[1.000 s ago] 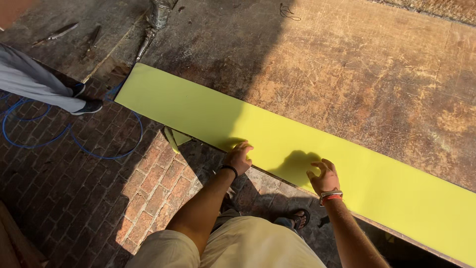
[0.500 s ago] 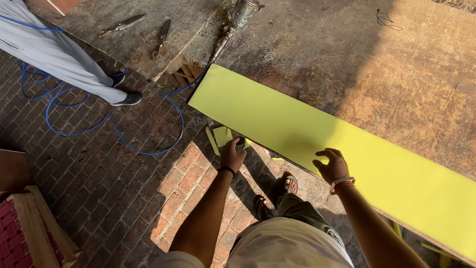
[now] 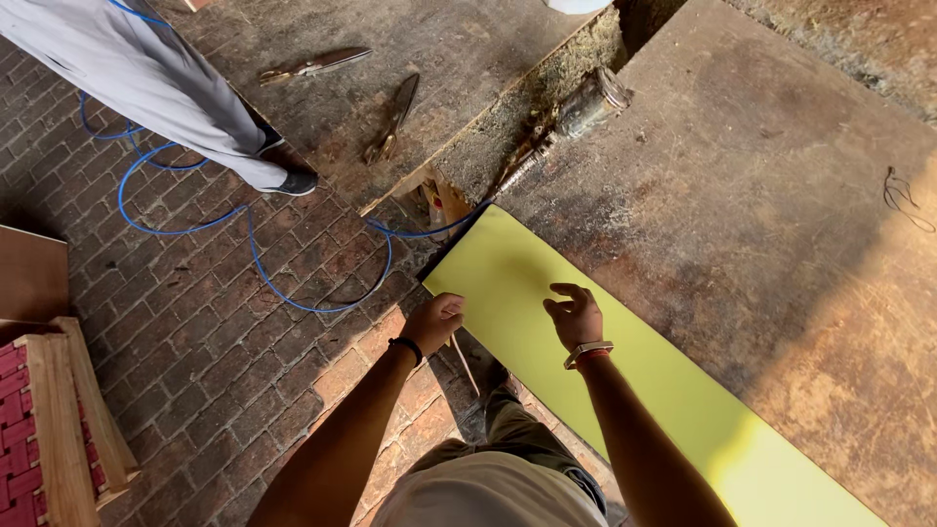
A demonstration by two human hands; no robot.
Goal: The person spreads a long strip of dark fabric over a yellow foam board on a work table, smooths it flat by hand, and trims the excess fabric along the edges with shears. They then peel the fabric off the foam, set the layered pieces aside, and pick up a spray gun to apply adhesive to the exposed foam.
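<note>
A long yellow-green laminate sheet [image 3: 625,376] lies along the near edge of a worn brown workbench [image 3: 761,205], its left end near the bench corner. My left hand [image 3: 434,322] grips the sheet's near edge, fingers curled around it. My right hand [image 3: 576,314] hovers just above the sheet's surface with fingers bent and apart, holding nothing. A black band sits on my left wrist, a pale bracelet on my right.
A blue hose [image 3: 254,244] loops over the brick floor [image 3: 195,371]. Another person's grey trouser leg and dark shoe [image 3: 283,176] stand at upper left. Two pairs of shears [image 3: 395,117] lie on a slab. A pneumatic tool [image 3: 576,112] rests on the bench edge. A wooden stool [image 3: 59,420] is at the left.
The view has swung left along the sheet to its left end. Both hands shifted leftward with it; my left hand still holds the near edge, my right now floats above the surface.
</note>
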